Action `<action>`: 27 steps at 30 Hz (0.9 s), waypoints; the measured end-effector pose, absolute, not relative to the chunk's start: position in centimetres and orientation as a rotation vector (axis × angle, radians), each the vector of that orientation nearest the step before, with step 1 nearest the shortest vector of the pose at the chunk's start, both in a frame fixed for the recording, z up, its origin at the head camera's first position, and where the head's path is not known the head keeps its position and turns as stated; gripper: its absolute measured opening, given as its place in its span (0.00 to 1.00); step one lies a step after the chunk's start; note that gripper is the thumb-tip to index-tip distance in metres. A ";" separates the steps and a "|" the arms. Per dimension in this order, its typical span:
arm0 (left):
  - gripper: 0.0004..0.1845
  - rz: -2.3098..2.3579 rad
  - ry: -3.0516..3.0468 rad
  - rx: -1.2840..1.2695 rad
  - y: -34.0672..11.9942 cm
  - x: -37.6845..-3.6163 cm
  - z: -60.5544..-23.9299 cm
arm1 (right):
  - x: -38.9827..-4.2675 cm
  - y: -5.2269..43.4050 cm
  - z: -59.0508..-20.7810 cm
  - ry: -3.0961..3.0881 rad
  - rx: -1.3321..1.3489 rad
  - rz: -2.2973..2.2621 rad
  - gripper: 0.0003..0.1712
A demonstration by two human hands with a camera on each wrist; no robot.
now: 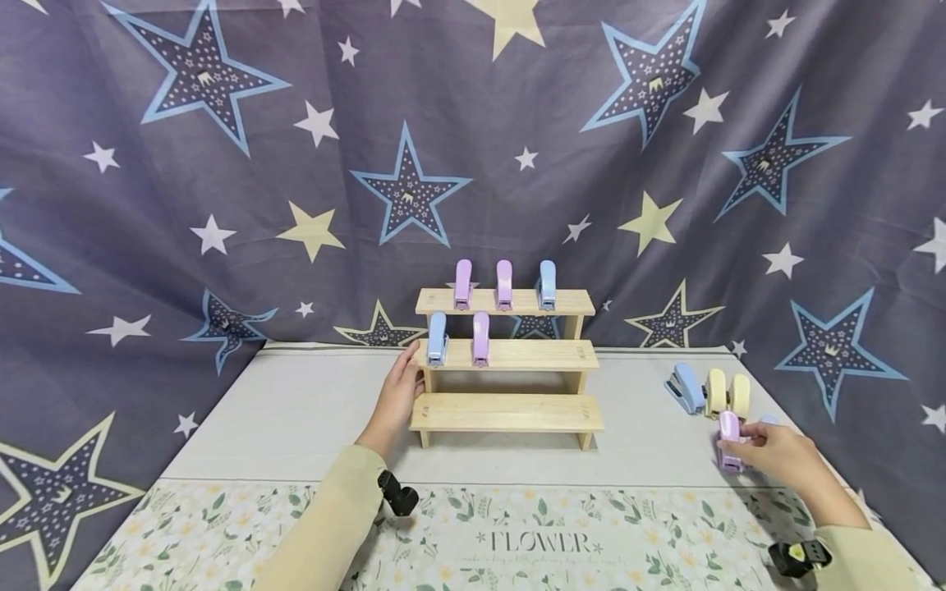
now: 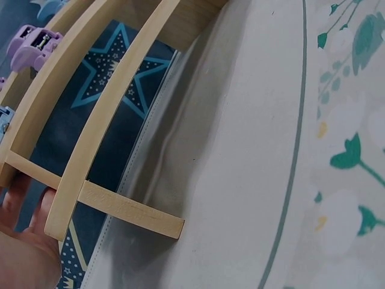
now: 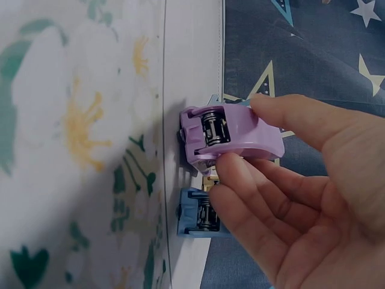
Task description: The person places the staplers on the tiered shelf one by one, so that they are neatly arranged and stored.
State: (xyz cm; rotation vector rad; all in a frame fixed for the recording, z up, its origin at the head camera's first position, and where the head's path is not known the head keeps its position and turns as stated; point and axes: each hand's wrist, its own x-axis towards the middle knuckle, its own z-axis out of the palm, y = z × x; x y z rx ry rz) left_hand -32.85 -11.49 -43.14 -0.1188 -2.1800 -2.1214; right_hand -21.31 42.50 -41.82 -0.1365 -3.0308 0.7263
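On the right, my right hand (image 1: 779, 453) pinches a light purple stapler (image 1: 729, 435) between thumb and fingers; in the right wrist view the purple stapler (image 3: 240, 131) stands on end close over the table. A blue stapler (image 3: 195, 214) is right beside it, partly hidden by the fingers. My left hand (image 1: 399, 394) holds the left end of a three-step wooden display rack (image 1: 510, 410), with fingertips behind its side at the middle step. On the top step stand two purple staplers (image 1: 504, 285) and a blue stapler (image 1: 547, 285). The middle step holds a blue stapler (image 1: 437, 338) and a purple stapler (image 1: 481, 338) at its left.
Behind the right hand stand another blue stapler (image 1: 686, 387) and two cream staplers (image 1: 715, 393) in a row. A floral mat (image 1: 547, 513) with the word FLOWER covers the table's front. A dark star-patterned curtain (image 1: 473, 115) hangs behind and along both sides.
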 end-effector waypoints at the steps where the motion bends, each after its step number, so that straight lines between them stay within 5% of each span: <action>1: 0.26 -2.122 -2.181 -0.118 -11.5 -32.9 -43.2 | -21.3 42.5 -41.9 -3.029 -0.138 0.720 0.38; 11: 0.26 -2.087 -2.178 -0.152 -11.6 -32.7 -43.3 | -20.9 42.1 -42.2 -3.036 -0.201 0.846 0.26; 27: 0.26 -2.139 -2.159 -0.142 -11.6 -32.8 -43.2 | -21.0 41.0 -41.7 -2.980 -0.106 0.796 0.26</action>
